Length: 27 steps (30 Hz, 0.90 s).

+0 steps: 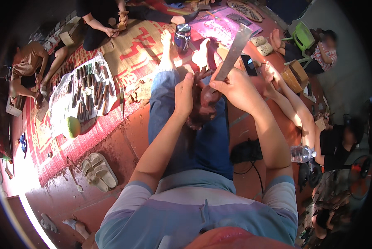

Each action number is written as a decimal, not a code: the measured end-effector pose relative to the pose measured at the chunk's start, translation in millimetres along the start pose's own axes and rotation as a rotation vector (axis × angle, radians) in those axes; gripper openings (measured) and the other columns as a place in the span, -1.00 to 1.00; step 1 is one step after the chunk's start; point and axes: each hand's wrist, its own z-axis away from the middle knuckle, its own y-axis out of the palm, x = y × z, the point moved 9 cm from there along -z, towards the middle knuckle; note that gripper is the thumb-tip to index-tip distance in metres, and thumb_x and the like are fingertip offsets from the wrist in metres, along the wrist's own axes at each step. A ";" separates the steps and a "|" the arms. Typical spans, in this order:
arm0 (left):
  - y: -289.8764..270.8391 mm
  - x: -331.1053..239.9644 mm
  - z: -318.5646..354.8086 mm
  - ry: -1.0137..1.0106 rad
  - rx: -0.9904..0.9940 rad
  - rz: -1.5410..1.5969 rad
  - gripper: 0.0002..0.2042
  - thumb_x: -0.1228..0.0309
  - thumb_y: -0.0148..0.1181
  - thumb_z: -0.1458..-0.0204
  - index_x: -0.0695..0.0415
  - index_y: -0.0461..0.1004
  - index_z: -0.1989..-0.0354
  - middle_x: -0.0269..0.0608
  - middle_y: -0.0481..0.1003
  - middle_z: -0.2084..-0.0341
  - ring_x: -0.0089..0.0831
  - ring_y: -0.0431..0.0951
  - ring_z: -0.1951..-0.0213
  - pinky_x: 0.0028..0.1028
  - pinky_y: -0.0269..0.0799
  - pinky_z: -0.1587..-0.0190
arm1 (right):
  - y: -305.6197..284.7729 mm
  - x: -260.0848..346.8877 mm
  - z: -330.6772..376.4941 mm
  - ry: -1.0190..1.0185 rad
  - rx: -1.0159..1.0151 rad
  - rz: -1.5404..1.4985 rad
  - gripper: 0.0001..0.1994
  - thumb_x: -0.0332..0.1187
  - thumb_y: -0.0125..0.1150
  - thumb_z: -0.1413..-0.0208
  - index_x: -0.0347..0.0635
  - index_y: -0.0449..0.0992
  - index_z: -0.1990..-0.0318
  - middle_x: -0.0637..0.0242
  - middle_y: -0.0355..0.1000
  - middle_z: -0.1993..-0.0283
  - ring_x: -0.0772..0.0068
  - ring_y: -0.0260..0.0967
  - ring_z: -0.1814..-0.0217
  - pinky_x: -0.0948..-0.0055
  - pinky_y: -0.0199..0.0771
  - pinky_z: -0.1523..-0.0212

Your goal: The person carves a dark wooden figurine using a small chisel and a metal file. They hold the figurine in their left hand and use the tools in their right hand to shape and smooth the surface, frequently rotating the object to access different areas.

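My left hand (184,94) grips a dark reddish-brown wooden piece (202,108) that rests on my lap over blue jeans. My right hand (232,88) is closed around a long flat metal blade tool (235,50), which points up and away from me, its lower end against the wooden piece. My bare feet (185,49) stretch out ahead onto a patterned woven mat (128,50).
A clear sheet with several dark carved pieces (88,93) lies at left, beside a green round fruit (72,126). Sandals (98,171) lie on the red floor. Other people sit around: at left, top, and right. A water bottle (302,153) and metal flask (182,36) are nearby.
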 end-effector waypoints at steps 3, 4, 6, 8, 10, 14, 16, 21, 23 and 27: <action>-6.5 -1.0 -4.8 0.052 -0.025 -0.047 -0.49 0.00 -0.15 -0.21 0.26 0.48 0.43 -0.33 0.43 0.57 -0.66 0.35 0.54 -0.66 0.22 0.50 | 11.1 6.7 0.6 -0.016 0.037 -0.063 -0.89 -0.46 0.18 -0.02 -0.33 0.44 0.35 0.23 0.44 0.41 0.46 0.42 0.37 0.45 0.41 0.33; -9.1 2.9 -6.3 0.040 -0.013 -0.059 -0.49 -0.01 -0.16 -0.21 0.28 0.47 0.35 -0.31 0.44 0.49 -0.65 0.36 0.48 -0.65 0.24 0.44 | 24.4 21.2 9.4 -0.093 0.094 0.240 -0.87 -0.43 0.19 0.00 -0.33 0.46 0.36 0.10 0.47 0.35 0.27 0.48 0.29 0.37 0.42 0.29; -14.9 10.6 -8.9 0.014 0.007 -0.095 -0.47 -0.02 -0.19 -0.22 0.30 0.44 0.21 -0.27 0.45 0.35 -0.62 0.39 0.34 -0.64 0.28 0.31 | 21.6 28.0 8.6 -0.103 0.029 0.150 -0.82 -0.36 0.20 0.02 -0.32 0.49 0.35 -0.02 0.46 0.38 0.06 0.48 0.24 0.23 0.42 0.27; -13.5 9.5 -4.4 -0.034 -0.011 -0.056 -0.49 -0.02 -0.13 -0.20 0.24 0.49 0.41 -0.37 0.44 0.54 -0.67 0.35 0.50 -0.65 0.23 0.45 | 8.9 3.2 -12.2 0.035 0.061 -0.047 -0.78 -0.32 0.20 0.02 -0.33 0.50 0.33 -0.07 0.44 0.45 0.00 0.46 0.27 0.16 0.43 0.27; -8.8 0.1 1.7 -0.062 0.014 -0.068 -0.49 -0.02 -0.13 -0.20 0.24 0.49 0.40 -0.34 0.46 0.51 -0.65 0.37 0.46 -0.64 0.28 0.39 | 3.8 2.3 -8.9 0.066 0.012 0.040 -0.83 -0.38 0.18 0.00 -0.34 0.47 0.36 0.01 0.45 0.44 0.12 0.47 0.32 0.24 0.43 0.29; -0.9 -5.3 0.2 0.057 -0.014 -0.040 -0.48 0.03 -0.19 -0.24 0.31 0.49 0.17 -0.29 0.49 0.38 -0.62 0.40 0.34 -0.64 0.29 0.26 | 28.8 31.5 13.9 -0.148 0.003 0.261 -0.87 -0.40 0.15 -0.01 -0.30 0.47 0.37 0.01 0.45 0.42 -0.02 0.44 0.29 0.19 0.42 0.25; -14.5 8.4 -4.8 -0.021 0.006 -0.138 -0.46 0.01 -0.22 -0.24 0.31 0.44 0.05 -0.29 0.48 0.33 -0.60 0.43 0.32 -0.60 0.33 0.27 | 4.5 8.3 -5.9 0.042 -0.008 0.084 -0.84 -0.35 0.14 -0.02 -0.30 0.48 0.40 -0.01 0.45 0.47 0.01 0.46 0.35 0.22 0.42 0.32; -7.3 6.0 -9.6 0.075 0.063 -0.045 -0.40 -0.03 -0.26 -0.23 0.33 0.29 -0.10 -0.07 0.41 0.03 -0.39 0.43 0.01 -0.42 0.32 -0.07 | 28.9 41.8 24.5 -0.320 -0.250 0.390 -0.80 -0.31 0.18 0.00 -0.31 0.48 0.39 -0.01 0.46 0.42 0.01 0.46 0.28 0.16 0.42 0.24; -10.6 7.0 -7.4 0.019 -0.013 0.013 -0.43 0.03 -0.25 -0.25 0.34 0.30 -0.12 -0.05 0.42 0.01 -0.35 0.41 -0.05 -0.45 0.26 -0.12 | 18.1 16.4 3.7 -0.095 -0.019 0.111 -0.80 -0.32 0.19 0.01 -0.34 0.47 0.40 -0.03 0.45 0.42 0.02 0.46 0.29 0.15 0.41 0.25; -9.5 5.2 -8.7 0.065 0.018 0.011 -0.39 -0.02 -0.26 -0.24 0.36 0.28 -0.12 -0.04 0.43 0.03 -0.36 0.42 -0.01 -0.44 0.28 -0.09 | 15.7 22.6 4.3 -0.133 -0.058 0.078 -0.79 -0.34 0.14 -0.03 -0.37 0.45 0.38 -0.04 0.44 0.41 -0.03 0.44 0.27 0.17 0.41 0.27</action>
